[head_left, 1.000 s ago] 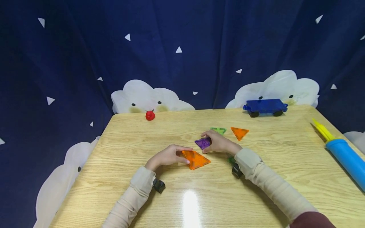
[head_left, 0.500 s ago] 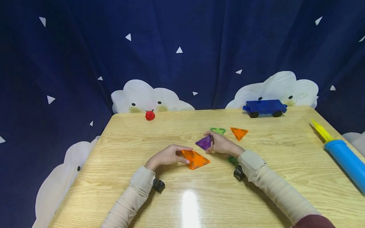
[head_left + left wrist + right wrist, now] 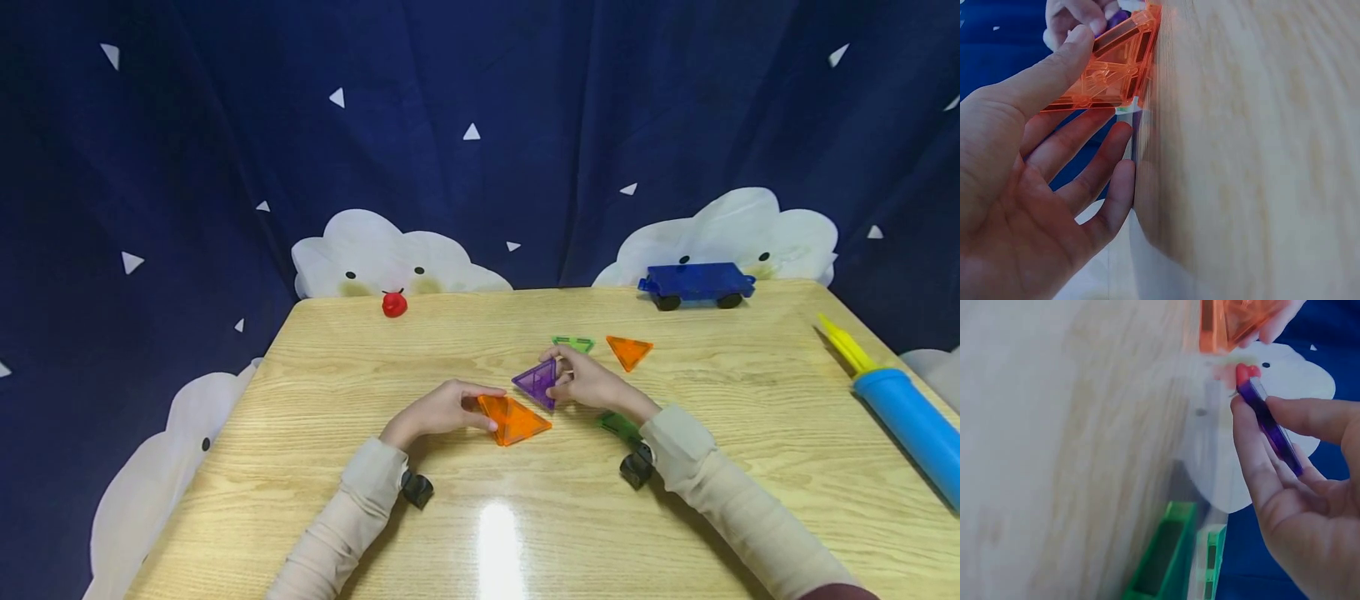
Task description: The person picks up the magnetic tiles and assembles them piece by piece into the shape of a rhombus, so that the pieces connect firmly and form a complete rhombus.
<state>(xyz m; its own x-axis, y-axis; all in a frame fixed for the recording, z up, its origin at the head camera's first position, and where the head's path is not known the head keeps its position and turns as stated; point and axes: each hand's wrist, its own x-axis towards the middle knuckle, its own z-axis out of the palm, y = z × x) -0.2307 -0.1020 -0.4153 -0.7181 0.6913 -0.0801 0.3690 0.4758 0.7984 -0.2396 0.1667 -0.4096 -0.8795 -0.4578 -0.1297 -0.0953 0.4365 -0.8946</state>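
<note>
Head camera is showing the left hand (image 3: 441, 411) pinching an orange tile cluster (image 3: 521, 422) between thumb and fingers, while the right hand (image 3: 592, 387) is gripping a purple triangle (image 3: 536, 382) just beyond that cluster and apart from it. How many pieces are making up the cluster is hard to tell. The right wrist is partly covering a dark green tile (image 3: 617, 426), and the right fingers are overlapping the near edge of a light green tile (image 3: 579, 342); an orange triangle (image 3: 628, 352) is lying beyond the right hand. In the left wrist view, the cluster is hiding most of the purple triangle; in the right wrist view, the top edge is cutting off the cluster, and the triangle is partly covering a red toy (image 3: 394, 305), which is sitting well beyond the left hand. Farther off past the right hand, a blue wagon (image 3: 697, 282) is standing, and a blue pump (image 3: 911, 429) is running out of frame. Any labels on these two are staying too small to read.
</note>
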